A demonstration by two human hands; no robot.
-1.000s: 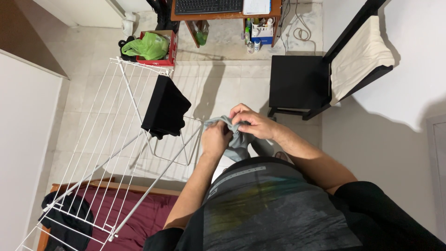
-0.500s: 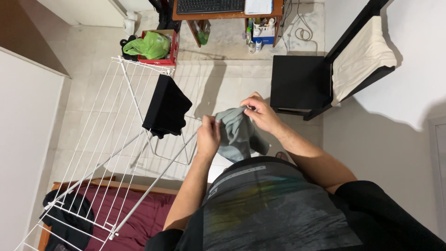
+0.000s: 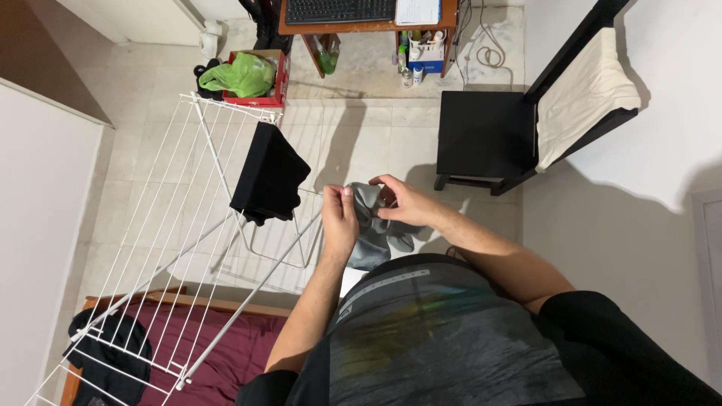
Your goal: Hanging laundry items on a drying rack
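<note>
Already one black cloth (image 3: 268,174) hangs on the white wire drying rack (image 3: 173,225); left hand (image 3: 340,224) and right hand (image 3: 402,203) both pinch the unhung soft grey garment (image 3: 370,229).

A small grey garment (image 3: 370,229), soft and crumpled, hangs in folds just right of the white drying rack (image 3: 188,225), its top edge bunched and lifted, its lower part drooping loose below.

Dark grey printed T-shirt (image 3: 444,338), bare forearms.
</note>
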